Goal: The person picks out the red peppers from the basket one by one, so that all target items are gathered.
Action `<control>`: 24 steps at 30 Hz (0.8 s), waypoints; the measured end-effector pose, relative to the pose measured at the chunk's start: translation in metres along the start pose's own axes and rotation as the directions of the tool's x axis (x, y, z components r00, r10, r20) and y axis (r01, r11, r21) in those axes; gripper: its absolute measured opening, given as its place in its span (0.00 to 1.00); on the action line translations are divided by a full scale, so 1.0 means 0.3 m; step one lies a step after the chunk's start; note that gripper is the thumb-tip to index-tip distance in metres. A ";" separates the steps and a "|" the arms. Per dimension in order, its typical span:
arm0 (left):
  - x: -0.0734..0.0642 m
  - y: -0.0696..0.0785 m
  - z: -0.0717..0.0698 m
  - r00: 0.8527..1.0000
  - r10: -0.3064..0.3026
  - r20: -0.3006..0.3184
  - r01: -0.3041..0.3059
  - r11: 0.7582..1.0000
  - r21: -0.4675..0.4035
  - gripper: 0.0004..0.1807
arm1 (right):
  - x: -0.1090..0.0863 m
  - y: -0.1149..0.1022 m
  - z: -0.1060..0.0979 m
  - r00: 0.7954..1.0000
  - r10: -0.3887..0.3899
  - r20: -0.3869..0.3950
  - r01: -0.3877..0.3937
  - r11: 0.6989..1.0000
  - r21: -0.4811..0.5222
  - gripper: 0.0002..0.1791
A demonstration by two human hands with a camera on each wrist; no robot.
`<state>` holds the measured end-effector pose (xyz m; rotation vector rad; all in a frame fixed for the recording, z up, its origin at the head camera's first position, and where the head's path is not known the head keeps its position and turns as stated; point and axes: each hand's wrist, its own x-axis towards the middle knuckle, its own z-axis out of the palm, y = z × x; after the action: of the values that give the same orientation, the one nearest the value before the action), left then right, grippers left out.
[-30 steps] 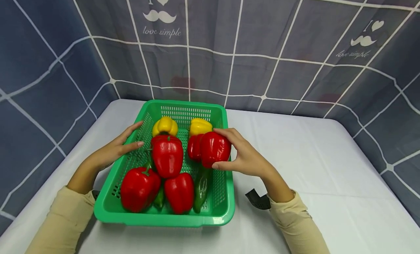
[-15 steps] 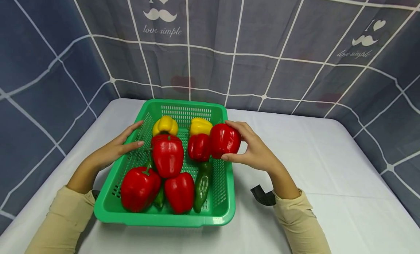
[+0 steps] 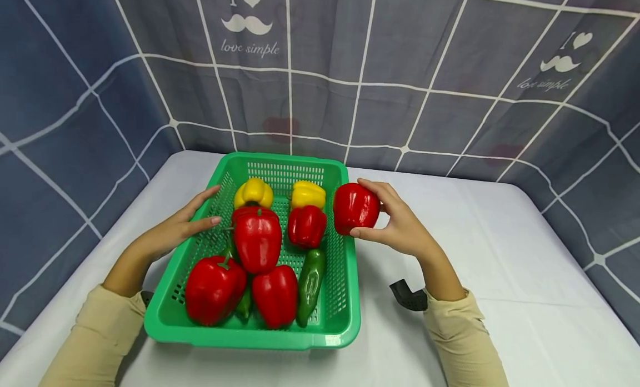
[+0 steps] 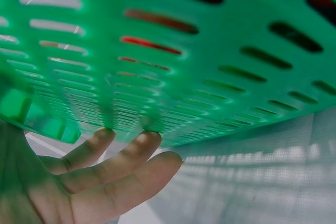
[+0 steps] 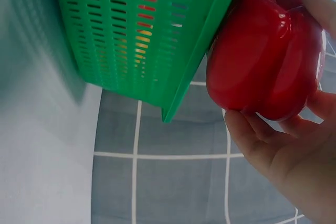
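- Head view: my right hand (image 3: 402,223) grips a glossy red bell pepper (image 3: 356,209), thumb on its near side and fingers round its far side. It sits over the right rim of the green basket (image 3: 250,340), just right of a smaller red pepper (image 3: 307,226), with a long green vegetable (image 3: 311,287) nearer me. My left hand (image 3: 170,229) is at the left rim, fingers spread and relaxed, well apart from the held pepper.
- Left wrist view: three of my fingers reach nearly straight along the basket's outer wall, curled round nothing; how firmly they touch, I can't tell.
- Right wrist view: my bent fingers hold the pepper up at rim height, off the white tablecloth (image 5: 42,182). Any move turns on its closeness to the rim; contact and long axis I can't judge.
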<state>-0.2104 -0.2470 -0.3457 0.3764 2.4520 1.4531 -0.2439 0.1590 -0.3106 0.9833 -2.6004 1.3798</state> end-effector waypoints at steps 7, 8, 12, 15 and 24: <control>-0.009 0.006 0.002 1.000 -0.007 -0.019 0.007 0.999 0.039 0.39 | 0.002 0.022 -0.024 0.999 0.032 -0.024 -0.032 0.999 0.003 0.43; -0.009 0.006 0.003 1.000 -0.007 -0.020 0.008 0.999 0.039 0.39 | 0.003 0.026 -0.028 0.999 0.039 -0.028 -0.038 0.999 0.006 0.44; -0.008 0.006 0.003 1.000 -0.005 -0.022 0.006 0.999 0.043 0.39 | 0.003 0.043 -0.045 0.997 0.064 -0.043 -0.064 0.998 0.016 0.44; -0.009 0.004 0.004 1.000 0.000 -0.018 0.000 0.999 0.036 0.39 | 0.003 0.060 -0.057 0.996 0.077 -0.051 -0.076 0.997 0.009 0.44; -0.005 0.002 0.006 1.000 0.015 -0.009 -0.014 1.000 0.021 0.38 | 0.004 0.101 -0.084 0.987 0.140 -0.074 -0.142 0.990 -0.016 0.45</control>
<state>-0.2083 -0.2456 -0.3458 0.3934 2.4782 1.4394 -0.2677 0.1898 -0.3172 0.7445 -2.6708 1.3853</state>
